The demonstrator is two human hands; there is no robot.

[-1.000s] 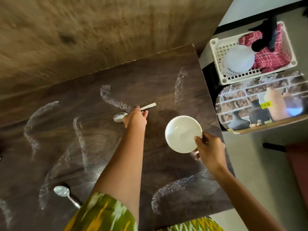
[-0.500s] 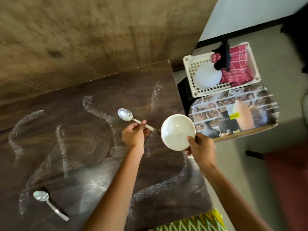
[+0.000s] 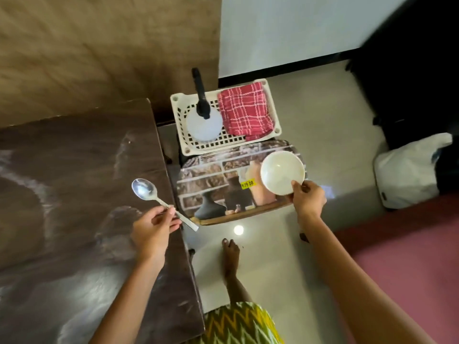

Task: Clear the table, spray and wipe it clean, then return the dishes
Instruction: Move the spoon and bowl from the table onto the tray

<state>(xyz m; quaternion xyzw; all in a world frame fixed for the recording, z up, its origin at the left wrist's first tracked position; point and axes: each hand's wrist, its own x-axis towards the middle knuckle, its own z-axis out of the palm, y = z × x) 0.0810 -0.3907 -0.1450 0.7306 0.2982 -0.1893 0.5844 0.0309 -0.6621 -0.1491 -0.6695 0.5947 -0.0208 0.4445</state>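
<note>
White plastic bag [image 3: 407, 170] at 3 o'clock on pale glossy floor [image 3: 335, 125], beside dark furniture [image 3: 409, 58] at 2 o'clock. Pink surface [image 3: 397, 256] fills 4 o'clock, just below the bag. Brown textured wall [image 3: 99, 45] at 11 o'clock; white wall [image 3: 285, 28] at 12 to 1, black skirting [image 3: 273, 73] beneath.

Left hand [image 3: 154, 229] pinches spoon [image 3: 144, 189], fingers [image 3: 172, 222] curled; right hand [image 3: 309, 201] grips bowl [image 3: 282, 173] rim, arm extended.

Your view is moderately bright. Note the glare spot [image 3: 238, 229] on the floor [image 3: 278, 264], soft sheen on the counter [image 3: 74, 281], blurred wall [image 3: 87, 45] upper left, and wide-angle bending at the edges.
</note>
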